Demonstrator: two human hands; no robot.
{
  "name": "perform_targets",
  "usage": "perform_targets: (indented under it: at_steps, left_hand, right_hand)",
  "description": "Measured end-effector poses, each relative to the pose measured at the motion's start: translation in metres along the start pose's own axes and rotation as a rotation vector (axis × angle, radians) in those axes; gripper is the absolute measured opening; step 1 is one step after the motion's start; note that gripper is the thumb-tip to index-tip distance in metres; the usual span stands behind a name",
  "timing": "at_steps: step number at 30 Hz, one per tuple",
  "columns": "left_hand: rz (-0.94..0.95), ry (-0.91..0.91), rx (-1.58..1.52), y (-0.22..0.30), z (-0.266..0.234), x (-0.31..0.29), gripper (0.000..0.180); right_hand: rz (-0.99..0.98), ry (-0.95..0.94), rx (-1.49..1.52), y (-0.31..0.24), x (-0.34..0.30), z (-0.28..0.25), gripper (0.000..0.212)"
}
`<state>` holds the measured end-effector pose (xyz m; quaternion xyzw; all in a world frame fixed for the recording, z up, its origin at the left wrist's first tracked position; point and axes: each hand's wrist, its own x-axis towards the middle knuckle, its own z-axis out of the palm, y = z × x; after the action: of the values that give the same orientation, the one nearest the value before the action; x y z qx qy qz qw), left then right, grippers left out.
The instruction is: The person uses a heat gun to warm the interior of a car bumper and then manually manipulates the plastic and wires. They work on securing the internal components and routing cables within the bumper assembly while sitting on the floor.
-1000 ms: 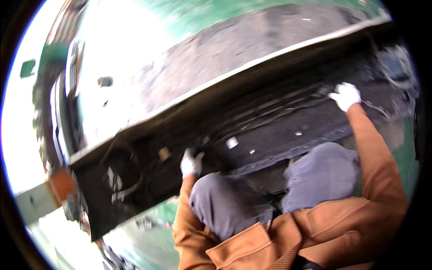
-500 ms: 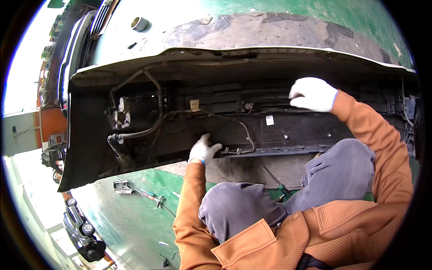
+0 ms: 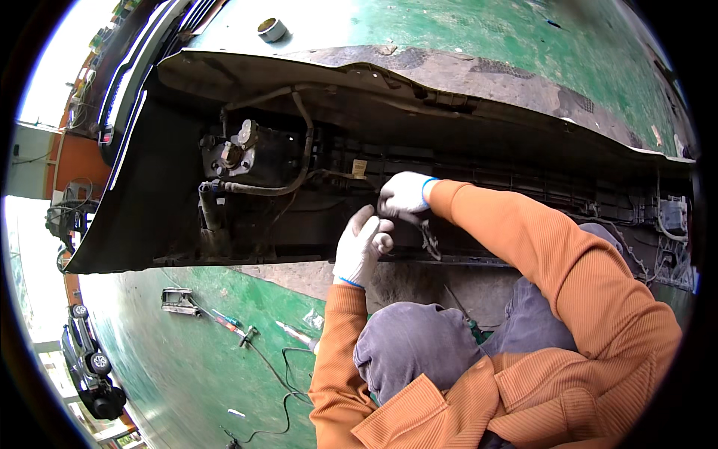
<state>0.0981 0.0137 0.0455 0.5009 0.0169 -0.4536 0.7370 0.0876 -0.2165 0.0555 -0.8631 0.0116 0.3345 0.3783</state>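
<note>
A large dark bumper cover (image 3: 138, 202) lies inner side up in front of me. A thin wiring harness (image 3: 429, 241) runs along its inside, with connectors at its loose end. My right hand (image 3: 404, 193), in a white glove, is closed on the harness near the middle of the bumper. Just below and left of it, my gloved left hand (image 3: 360, 245) has its fingers apart and partly bent, close to the harness; I see nothing held in it. A dark hose (image 3: 262, 188) curves beside a lamp-like unit (image 3: 243, 150) at the bumper's left end.
A roll of tape (image 3: 271, 30) stands beyond the bumper. On the green floor at lower left lie a metal bracket (image 3: 180, 301), a corded tool (image 3: 230, 323) and a small plastic bag (image 3: 313, 319). A screwdriver (image 3: 473, 327) lies by my knees.
My right hand has moved left and down onto the harness, lifting part of it. My left hand has come up beside it from the bumper's surface. The view has shifted.
</note>
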Motion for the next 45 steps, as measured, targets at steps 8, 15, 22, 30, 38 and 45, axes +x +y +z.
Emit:
perform_targets:
  at_steps: [8, 15, 22, 30, 38, 45]
  left_hand:
    - [0.153, 0.360, 0.504, 0.041, -0.003, 0.059, 0.038]
    - [-0.194, 0.349, 0.707, -0.051, 0.001, 0.139, 0.063]
    - [0.127, 0.073, 0.484, -0.091, -0.047, 0.110, 0.009]
    - [0.690, 0.398, 0.011, 0.064, -0.059, -0.073, 0.018]
    - [0.212, 0.313, 0.237, 0.088, -0.053, -0.084, 0.046]
    - [0.153, 0.071, 0.482, 0.054, -0.017, -0.046, 0.037]
  right_hand:
    - [-0.016, 0.303, 0.825, 0.086, -0.019, -0.022, 0.042]
    - [-0.013, 0.546, 0.937, 0.069, -0.012, -0.009, 0.026]
    - [-0.023, 0.543, 0.333, 0.063, -0.025, -0.009, 0.041]
    - [-0.044, 0.433, 0.831, 0.082, -0.012, -0.007, 0.019]
    - [-0.035, 0.496, 0.463, 0.029, 0.040, 0.036, 0.045]
    - [0.013, 0.471, 0.454, 0.027, 0.047, 0.052, 0.040]
